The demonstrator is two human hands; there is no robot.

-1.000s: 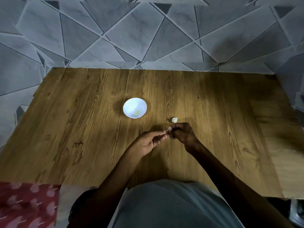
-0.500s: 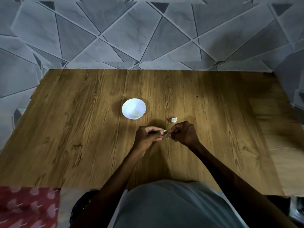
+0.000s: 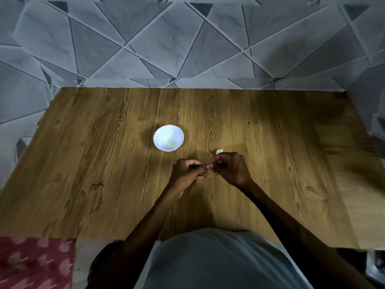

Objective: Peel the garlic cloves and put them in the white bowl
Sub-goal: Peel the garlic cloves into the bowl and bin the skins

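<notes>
On the brown wooden counter (image 3: 104, 184), the left hand (image 3: 186, 173) and right hand (image 3: 231, 167) meet, each grip pinching a tiny pale garlic clove (image 3: 208, 167) between them, likely to pull skin off. The small round white bowl (image 3: 162, 133) sits close by, so dropping is easy.

1. We wear a plain grey shirt (image 3: 220, 265), its cloth softly creased, showing at the near edge of the table (image 3: 100, 174).
2. Our forearms lie bare over the table, up to the left hand (image 3: 186, 173) and right hand (image 3: 232, 170).
</notes>
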